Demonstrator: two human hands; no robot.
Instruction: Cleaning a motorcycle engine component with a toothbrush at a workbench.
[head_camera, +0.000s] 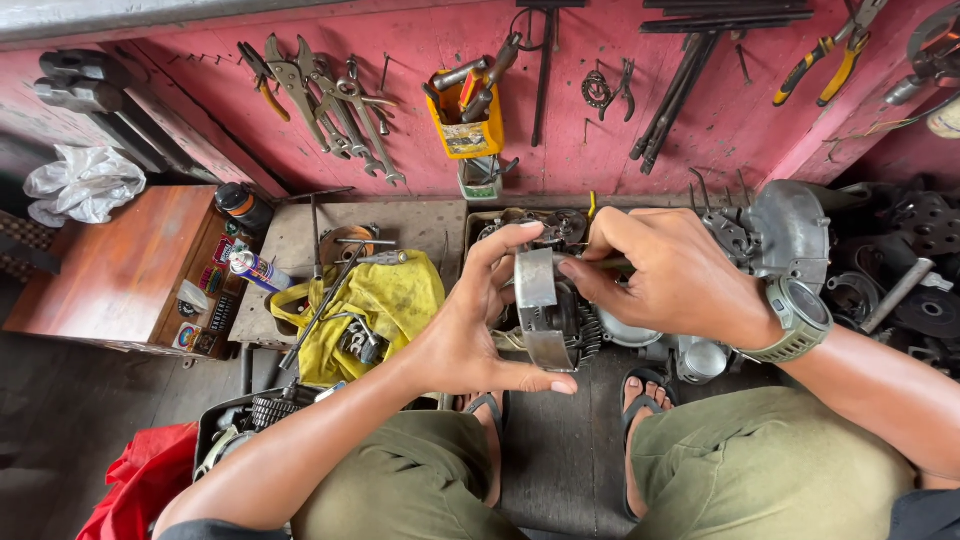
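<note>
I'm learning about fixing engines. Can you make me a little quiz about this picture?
1. True or false: the left hand grips a curved metal bracket.
2. What lies on the yellow cloth? A) small metal tools B) a book C) a cup
3. What is strapped on the wrist of the right hand?

Key:
1. True.
2. A.
3. A green wristwatch.

I see a low gray table (420, 225) carrying a yellow cloth (395, 295), loose tools (340, 262) and a spray can (258, 270); brown wooden box (110, 270) sits beside it on the floor (60, 420).
</note>
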